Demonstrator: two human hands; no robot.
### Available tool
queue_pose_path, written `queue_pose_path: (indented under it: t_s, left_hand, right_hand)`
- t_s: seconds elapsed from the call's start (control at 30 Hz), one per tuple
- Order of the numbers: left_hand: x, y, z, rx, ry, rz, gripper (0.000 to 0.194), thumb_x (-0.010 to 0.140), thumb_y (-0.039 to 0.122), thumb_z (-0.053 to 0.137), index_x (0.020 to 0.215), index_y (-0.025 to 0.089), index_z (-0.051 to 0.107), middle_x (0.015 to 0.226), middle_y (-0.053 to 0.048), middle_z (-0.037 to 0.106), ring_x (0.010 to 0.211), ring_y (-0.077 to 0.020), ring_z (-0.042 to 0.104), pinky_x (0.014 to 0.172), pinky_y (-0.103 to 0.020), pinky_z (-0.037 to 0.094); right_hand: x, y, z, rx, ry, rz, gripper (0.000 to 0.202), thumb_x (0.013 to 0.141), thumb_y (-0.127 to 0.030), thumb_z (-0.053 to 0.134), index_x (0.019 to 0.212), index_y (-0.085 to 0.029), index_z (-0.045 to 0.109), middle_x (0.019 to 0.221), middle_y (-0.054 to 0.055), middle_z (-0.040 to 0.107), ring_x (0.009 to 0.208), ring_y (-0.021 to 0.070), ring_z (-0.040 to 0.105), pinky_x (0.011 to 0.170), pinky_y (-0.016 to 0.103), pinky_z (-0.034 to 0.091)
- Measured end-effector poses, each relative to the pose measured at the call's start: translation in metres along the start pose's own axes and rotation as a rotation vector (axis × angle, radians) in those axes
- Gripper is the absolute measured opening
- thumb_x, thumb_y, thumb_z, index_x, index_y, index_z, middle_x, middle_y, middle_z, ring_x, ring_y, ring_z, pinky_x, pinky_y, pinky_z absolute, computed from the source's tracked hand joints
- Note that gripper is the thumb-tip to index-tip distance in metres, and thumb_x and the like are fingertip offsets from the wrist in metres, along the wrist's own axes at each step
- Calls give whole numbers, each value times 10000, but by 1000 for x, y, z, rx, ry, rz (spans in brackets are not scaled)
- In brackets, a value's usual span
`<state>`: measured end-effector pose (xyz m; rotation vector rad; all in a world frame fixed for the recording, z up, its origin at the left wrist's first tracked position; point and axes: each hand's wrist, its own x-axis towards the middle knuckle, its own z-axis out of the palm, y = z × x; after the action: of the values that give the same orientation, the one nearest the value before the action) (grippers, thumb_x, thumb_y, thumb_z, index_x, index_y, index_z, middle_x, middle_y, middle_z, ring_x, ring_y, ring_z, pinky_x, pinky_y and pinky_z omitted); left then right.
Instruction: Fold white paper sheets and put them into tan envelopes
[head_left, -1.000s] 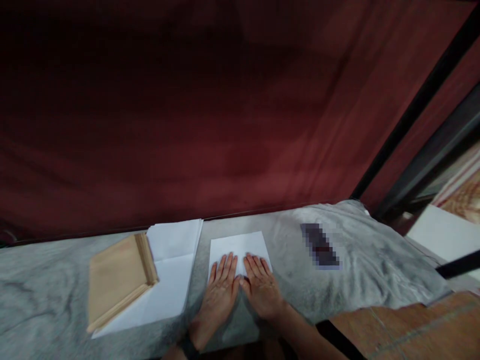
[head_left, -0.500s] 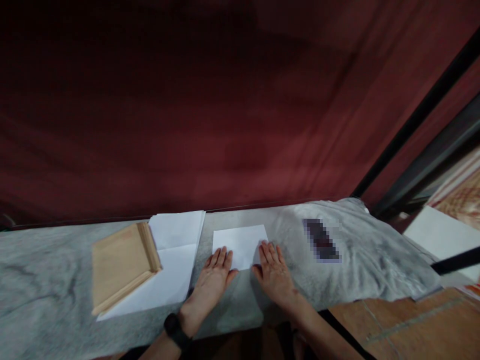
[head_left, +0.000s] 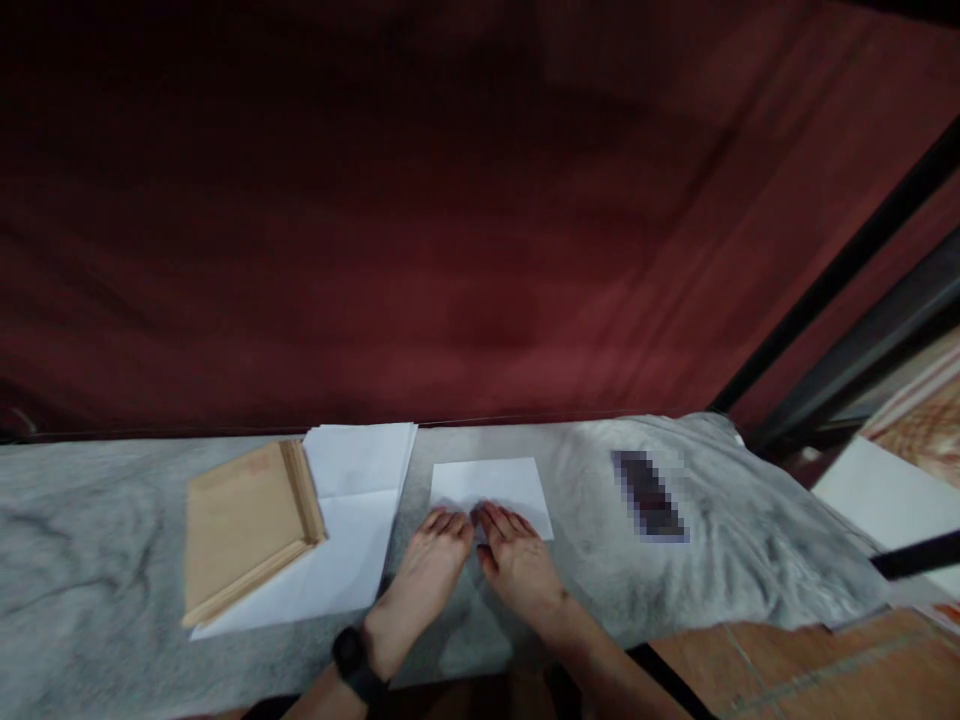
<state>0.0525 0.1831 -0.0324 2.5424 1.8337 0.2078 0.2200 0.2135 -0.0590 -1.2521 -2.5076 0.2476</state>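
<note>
A small white sheet of paper (head_left: 491, 480), apparently folded, lies flat on the grey cloth in front of me. My left hand (head_left: 439, 550), with a dark band on its wrist, rests palm down on the sheet's near edge, fingers slightly bent. Close beside it, my right hand (head_left: 517, 560) lies on the middle of the same edge, fingers stretched out. The fingertips of both hands almost meet. Neither hand appears to grip anything, though the undersides of the fingers are hidden.
Left of my hands, brown envelopes (head_left: 240, 525) lie stacked partly over larger creased white sheets (head_left: 360, 520). A blurred dark rectangular object (head_left: 651, 497) is on the grey cloth (head_left: 577, 590) to the right. Behind the surface hangs a dark red cloth (head_left: 480, 250).
My right hand has moved left from the sheet's right side to its middle, close to my left hand. My left hand's fingers are bent more. The view has shifted slightly.
</note>
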Motion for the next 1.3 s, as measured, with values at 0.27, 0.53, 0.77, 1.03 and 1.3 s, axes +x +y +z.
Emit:
queue_pose_path:
  t_s: [0.27, 0.53, 0.77, 1.03, 1.3]
  left_hand:
    - [8, -11, -35, -312, 571, -235, 532, 991, 354, 485, 1497, 218, 393, 1597, -113, 366, 1460, -285, 365, 1192, -494, 336]
    - [16, -2, -12, -1702, 193, -727, 602, 879, 467, 650, 1381, 160, 523, 1298, -181, 664, 1112, -284, 691, 841, -394, 600]
    - [18, -8, -8, -1679, 224, -698, 531, 574, 311, 819, 1056, 123, 700, 983, -104, 772, 920, -288, 724, 826, -393, 563]
    - [14, -53, -10, -1406, 3, -593, 546, 572, 232, 696, 1107, 123, 680, 850, -24, 742, 817, -239, 690, 721, -305, 511]
    - [23, -55, 2, -805, 55, -622, 854, 718, 111, 622, 1526, 122, 345, 1167, -106, 716, 1068, -269, 680, 938, -359, 510]
  right_hand:
    - [33, 18, -31, 545, 241, 316, 325, 972, -265, 422, 1130, -227, 703, 1061, 62, 771, 917, 228, 726, 818, 321, 557]
    - [31, 15, -29, 1563, 457, 531, 316, 810, -441, 657, 998, -187, 666, 1038, 98, 770, 947, 263, 726, 833, 390, 592]
    - [20, 28, -25, 1614, 341, 675, 416, 733, -476, 718, 1024, -192, 633, 1001, 104, 761, 852, 254, 728, 721, 370, 585]
    - [14, 73, -28, 1203, 263, 762, 435, 596, -418, 701, 949, -168, 657, 644, -12, 660, 566, 183, 587, 506, 270, 406]
    - [0, 73, -18, 631, 131, 507, 383, 760, -214, 536, 1118, -215, 672, 747, 2, 692, 661, 189, 638, 634, 282, 431]
